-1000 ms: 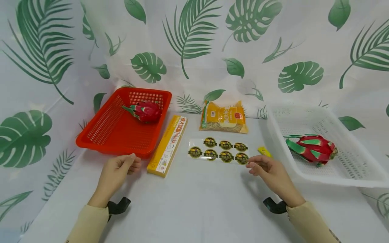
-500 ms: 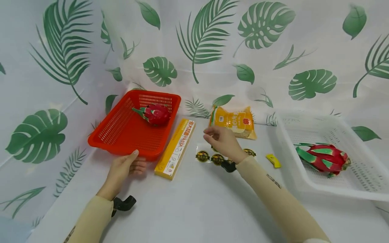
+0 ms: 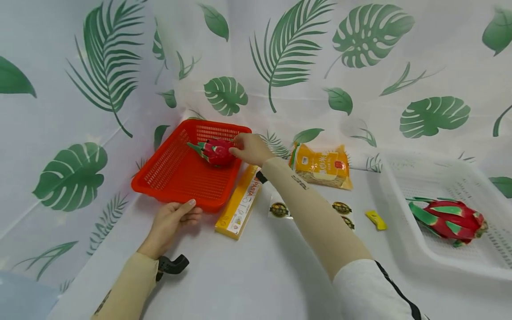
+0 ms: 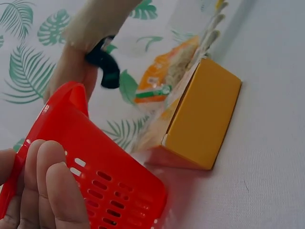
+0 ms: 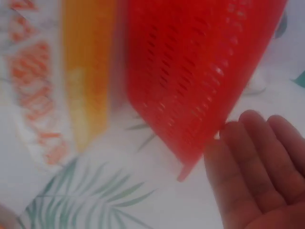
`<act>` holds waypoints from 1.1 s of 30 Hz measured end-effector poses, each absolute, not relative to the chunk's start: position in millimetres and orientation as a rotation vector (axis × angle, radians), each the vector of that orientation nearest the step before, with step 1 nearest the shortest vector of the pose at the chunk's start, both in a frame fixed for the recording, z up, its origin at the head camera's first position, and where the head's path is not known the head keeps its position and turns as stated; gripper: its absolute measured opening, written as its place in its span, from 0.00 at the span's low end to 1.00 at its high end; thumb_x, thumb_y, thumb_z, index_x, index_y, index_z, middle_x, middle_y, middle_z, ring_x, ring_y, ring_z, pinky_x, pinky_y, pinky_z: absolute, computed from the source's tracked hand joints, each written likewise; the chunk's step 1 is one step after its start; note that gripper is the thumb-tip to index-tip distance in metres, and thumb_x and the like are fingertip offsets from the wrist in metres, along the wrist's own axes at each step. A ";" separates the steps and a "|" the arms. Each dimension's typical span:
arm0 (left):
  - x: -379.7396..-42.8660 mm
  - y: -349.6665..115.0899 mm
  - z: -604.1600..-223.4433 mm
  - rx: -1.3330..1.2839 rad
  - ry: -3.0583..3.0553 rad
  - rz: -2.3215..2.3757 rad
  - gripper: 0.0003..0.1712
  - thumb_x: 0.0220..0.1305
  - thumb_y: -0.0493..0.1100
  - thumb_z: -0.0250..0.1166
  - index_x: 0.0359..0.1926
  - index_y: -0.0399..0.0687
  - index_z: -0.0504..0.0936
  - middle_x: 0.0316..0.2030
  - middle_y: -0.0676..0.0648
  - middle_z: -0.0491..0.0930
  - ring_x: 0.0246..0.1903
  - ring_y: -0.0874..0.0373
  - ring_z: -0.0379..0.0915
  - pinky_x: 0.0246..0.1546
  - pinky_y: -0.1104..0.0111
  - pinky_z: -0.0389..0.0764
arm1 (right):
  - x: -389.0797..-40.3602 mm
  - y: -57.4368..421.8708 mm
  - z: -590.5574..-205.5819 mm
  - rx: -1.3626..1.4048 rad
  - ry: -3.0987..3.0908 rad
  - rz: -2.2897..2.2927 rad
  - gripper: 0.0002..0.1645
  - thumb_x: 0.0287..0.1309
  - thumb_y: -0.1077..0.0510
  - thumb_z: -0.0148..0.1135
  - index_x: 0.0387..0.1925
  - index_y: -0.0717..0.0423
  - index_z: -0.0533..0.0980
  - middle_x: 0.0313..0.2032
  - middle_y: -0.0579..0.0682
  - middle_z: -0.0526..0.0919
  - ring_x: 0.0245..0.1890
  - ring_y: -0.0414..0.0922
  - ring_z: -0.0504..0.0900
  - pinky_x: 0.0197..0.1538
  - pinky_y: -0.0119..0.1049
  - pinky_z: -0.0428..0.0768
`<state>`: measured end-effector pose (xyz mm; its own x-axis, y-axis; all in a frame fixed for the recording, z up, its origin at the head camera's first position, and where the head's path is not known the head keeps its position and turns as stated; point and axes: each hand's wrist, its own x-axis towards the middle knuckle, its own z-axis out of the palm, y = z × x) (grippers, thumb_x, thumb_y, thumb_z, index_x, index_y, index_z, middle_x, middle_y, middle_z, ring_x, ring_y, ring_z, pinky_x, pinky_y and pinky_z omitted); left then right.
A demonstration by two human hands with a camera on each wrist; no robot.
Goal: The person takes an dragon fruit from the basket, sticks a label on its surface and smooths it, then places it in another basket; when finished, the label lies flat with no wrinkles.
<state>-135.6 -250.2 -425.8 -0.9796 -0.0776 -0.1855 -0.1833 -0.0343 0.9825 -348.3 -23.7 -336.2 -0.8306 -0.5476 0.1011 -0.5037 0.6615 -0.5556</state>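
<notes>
A red plastic basket (image 3: 188, 184) with slotted walls holds a dragon fruit (image 3: 216, 152). At its near edge my left hand (image 3: 168, 224) grips the rim; the left wrist view has the thumb (image 4: 5, 164) on one side of the rim and the fingers (image 4: 59, 191) on the other. My right hand (image 3: 254, 149) has reached across to the basket's right rim beside the fruit. In the right wrist view its fingers (image 5: 257, 164) are extended, fingertips right at the basket edge. A yellow-and-white pasta box (image 3: 238, 213) lies along the basket's right side, partly covered by the right arm.
Behind the right forearm lies a sheet of round stickers (image 3: 279, 210), partly hidden. An orange grain bag (image 3: 322, 164) lies near the patterned back cloth. At right are a small yellow packet (image 3: 376, 220) and a white basket (image 3: 394, 218) containing another dragon fruit (image 3: 450, 221).
My right hand has moved left from beside the white basket, over the stickers, to the red basket's right rim. My left hand has taken hold of the near rim. The view has shifted left.
</notes>
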 end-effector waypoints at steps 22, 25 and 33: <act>-140.3 -247.9 -431.2 -0.319 2.015 2.349 0.15 0.74 0.48 0.66 0.39 0.40 0.86 0.31 0.51 0.91 0.32 0.60 0.88 0.42 0.68 0.89 | -405.0 -110.7 -327.9 -0.659 2.766 -0.294 0.23 0.63 0.42 0.71 0.50 0.53 0.78 0.45 0.48 0.82 0.44 0.45 0.79 0.50 0.36 0.79; -139.4 -247.0 -430.4 -0.321 2.010 2.345 0.14 0.74 0.48 0.65 0.39 0.40 0.86 0.31 0.50 0.91 0.31 0.61 0.88 0.41 0.68 0.89 | -409.8 -119.1 -333.3 -0.635 2.737 -0.317 0.24 0.61 0.42 0.73 0.50 0.51 0.78 0.46 0.47 0.83 0.45 0.45 0.79 0.50 0.36 0.80; -140.9 -247.3 -431.4 -0.302 2.001 2.352 0.15 0.75 0.46 0.65 0.41 0.35 0.85 0.32 0.48 0.91 0.32 0.59 0.88 0.40 0.68 0.89 | -421.9 -134.9 -350.3 -0.601 2.751 -0.303 0.24 0.54 0.45 0.80 0.47 0.48 0.79 0.46 0.46 0.84 0.46 0.45 0.81 0.51 0.38 0.83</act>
<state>-140.9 -247.3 -431.4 -0.9803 -0.0960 -0.1725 -0.1549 -0.1675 0.9736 -421.9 -134.9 -350.3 -0.8646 -0.4349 -0.2519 -0.3697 0.8898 -0.2675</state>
